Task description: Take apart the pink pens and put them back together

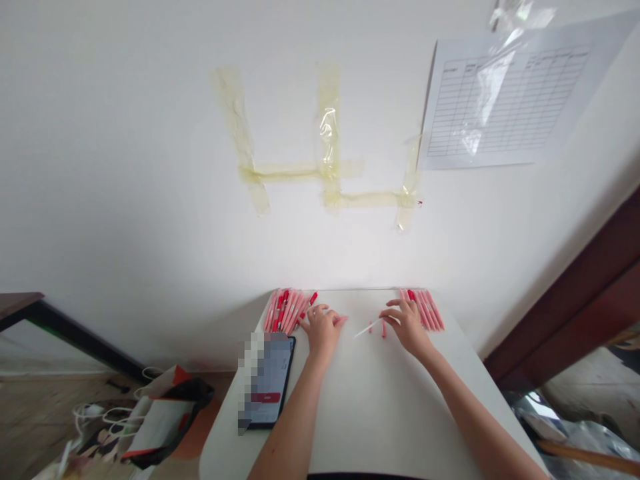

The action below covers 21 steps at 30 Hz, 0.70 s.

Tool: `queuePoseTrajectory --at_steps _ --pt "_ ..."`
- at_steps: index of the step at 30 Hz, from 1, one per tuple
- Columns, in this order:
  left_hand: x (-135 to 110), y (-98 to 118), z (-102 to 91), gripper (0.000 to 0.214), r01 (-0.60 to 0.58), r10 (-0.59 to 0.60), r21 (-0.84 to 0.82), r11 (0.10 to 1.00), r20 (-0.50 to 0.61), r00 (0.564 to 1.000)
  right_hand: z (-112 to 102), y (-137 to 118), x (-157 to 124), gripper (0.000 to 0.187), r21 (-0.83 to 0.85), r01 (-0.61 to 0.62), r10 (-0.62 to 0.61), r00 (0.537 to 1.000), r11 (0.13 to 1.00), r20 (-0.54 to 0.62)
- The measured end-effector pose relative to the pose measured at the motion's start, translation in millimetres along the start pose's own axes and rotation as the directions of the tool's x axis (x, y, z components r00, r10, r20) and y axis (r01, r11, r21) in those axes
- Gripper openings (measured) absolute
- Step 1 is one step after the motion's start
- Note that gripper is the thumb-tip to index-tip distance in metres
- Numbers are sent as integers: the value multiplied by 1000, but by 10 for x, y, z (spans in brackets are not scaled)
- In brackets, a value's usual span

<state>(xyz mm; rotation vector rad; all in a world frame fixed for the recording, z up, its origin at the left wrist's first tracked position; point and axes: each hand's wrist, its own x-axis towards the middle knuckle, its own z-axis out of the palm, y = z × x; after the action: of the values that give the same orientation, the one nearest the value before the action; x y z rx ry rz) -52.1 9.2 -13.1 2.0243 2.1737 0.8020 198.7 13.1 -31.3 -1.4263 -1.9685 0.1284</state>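
Observation:
My left hand (321, 328) is closed around a pink pen barrel (341, 320), whose tapered end points right. Pinched between the fingertips of my right hand (407, 325) is a thin whitish pen refill (367, 327), slanting down to the left. Two small loose pen parts lie between the hands: a tiny pink piece (371, 327) and a longer red-pink piece (383, 329). Just left of my left hand is a pile of pink and red pens (285, 312). Beyond my right hand, several pink pens (431, 311) lie side by side.
A phone (273, 383), partly pixelated, lies on the left of the white table (370, 413). The table meets a white wall (150, 167) with yellowed tape (295, 173) and a printed sheet (505, 100). Bags and cables (150, 420) are on the floor at left.

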Motion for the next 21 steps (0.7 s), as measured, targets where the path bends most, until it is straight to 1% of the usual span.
queuePoseTrajectory --at_steps 2,5,8,10,13,17,21 --pt "3 1 2 16 5 -5 0 1000 4 1000 -38 -41 108 21 0 -14 14 992 1000 122" --pt "1 12 -8 15 13 -13 7 1000 14 1000 -64 -123 282 22 -11 -15 18 965 1000 263" --pt "-6 24 -22 16 16 -16 12 1000 16 1000 -24 -193 446 23 -5 -5 7 940 1000 342" --pt "-10 29 -29 16 15 -15 10 1000 15 1000 29 -214 536 21 -22 13 -4 925 1000 380" --pt "-14 35 -37 17 15 -15 8 1000 12 1000 104 -212 631 19 -51 46 -23 920 998 391" --pt "-21 47 -48 18 4 -4 9 1000 6 1000 154 -194 693 20 -49 97 -74 934 994 349" --pt "-22 53 -55 19 14 -14 5 1000 26 1000 182 -187 723 22 -42 127 -106 939 991 328"
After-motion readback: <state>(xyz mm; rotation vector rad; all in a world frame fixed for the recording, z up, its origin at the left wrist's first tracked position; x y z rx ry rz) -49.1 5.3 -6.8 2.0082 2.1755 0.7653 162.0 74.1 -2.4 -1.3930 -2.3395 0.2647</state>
